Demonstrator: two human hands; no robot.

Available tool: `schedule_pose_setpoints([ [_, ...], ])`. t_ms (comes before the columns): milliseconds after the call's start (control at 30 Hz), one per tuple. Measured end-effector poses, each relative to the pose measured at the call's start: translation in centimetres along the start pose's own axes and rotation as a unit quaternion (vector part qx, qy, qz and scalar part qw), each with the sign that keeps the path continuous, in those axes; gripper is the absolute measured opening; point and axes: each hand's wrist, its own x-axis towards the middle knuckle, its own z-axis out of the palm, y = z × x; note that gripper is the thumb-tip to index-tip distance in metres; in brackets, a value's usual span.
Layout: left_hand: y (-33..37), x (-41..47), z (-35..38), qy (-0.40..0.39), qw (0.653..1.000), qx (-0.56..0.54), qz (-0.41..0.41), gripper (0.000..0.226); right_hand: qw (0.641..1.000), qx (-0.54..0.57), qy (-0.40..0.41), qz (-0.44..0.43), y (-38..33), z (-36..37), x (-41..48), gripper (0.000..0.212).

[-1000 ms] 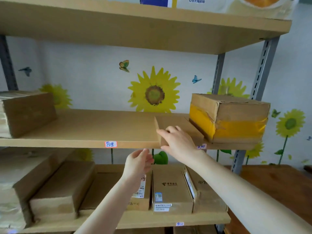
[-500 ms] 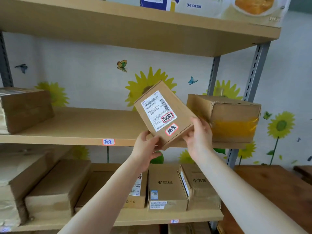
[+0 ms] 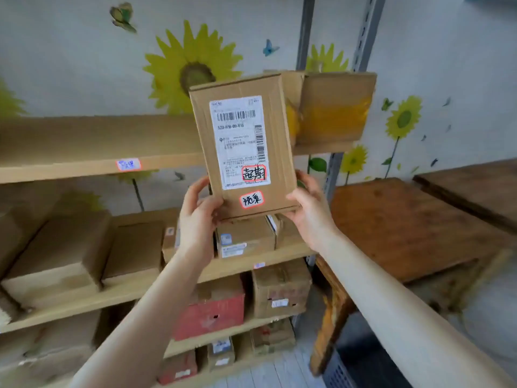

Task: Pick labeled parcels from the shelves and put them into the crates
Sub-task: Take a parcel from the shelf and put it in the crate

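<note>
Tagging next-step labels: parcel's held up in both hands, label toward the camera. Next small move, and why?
Probably lower the parcel and carry it from the shelf toward a crate. The left hand and right hand each grip a bottom corner, it is off the shelf, and its label faces the camera. No crate is plainly in view.

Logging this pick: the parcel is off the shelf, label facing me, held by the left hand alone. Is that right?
Not quite: the head view shows the left hand and the right hand both gripping the parcel by its lower corners. The rest holds.
</note>
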Motion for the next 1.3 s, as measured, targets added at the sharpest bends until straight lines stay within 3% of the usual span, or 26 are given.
schedule_pose_setpoints([
  [233, -12.8, -9.8, 4.8, -0.127, 0.977, 0.054, -0.164, 0.04, 0.975, 0.05, 0.182, 0.117, 6.7, -15.4, -14.0, 0.03],
  [333, -18.4, -16.3, 10.1, -0.226, 0.941, 0.12, -0.221, 0.039, 0.942, 0.049, 0.289, 0.161, 7.5, -23.8, -22.1, 0.033],
  [533, -29.3, -33.8, 23.1, -0.394, 0.829, 0.226, -0.326, 0.028, 0.851, 0.083, 0.476, 0.204, 6.4, -40.5, -39.8, 0.024],
  [700, -38.5, -51.4, 31.8, -0.487, 0.716, 0.249, -0.435, 0.04, 0.756, 0.094, 0.587, 0.276, 7.0, -54.5, -55.1, 0.024],
  [800, -44.4, -60.4, 34.5, -0.479, 0.659, 0.267, -0.515, 0.038, 0.713, 0.081, 0.618, 0.322, 8.8, -60.5, -62.8, 0.028],
  [900, -51.4, -67.4, 35.3, -0.422, 0.634, 0.309, -0.57, 0.03, 0.675, 0.075, 0.634, 0.37, 12.4, -65.9, -68.8, 0.035],
  [1033, -63.0, -74.4, 33.9, -0.346, 0.607, 0.375, -0.609, 0.028, 0.644, 0.068, 0.644, 0.408, 20.7, -72.9, -74.0, 0.026],
  [1200, -79.9, -79.0, 31.3, -0.317, 0.596, 0.445, -0.589, 0.029, 0.645, 0.081, 0.633, 0.42, 35.0, -81.7, -76.8, 0.015],
  [1300, -89.4, -79.7, 30.9, -0.306, 0.621, 0.47, -0.548, 0.037, 0.664, 0.074, 0.615, 0.419, 42.9, -87.1, -76.6, 0.007],
])
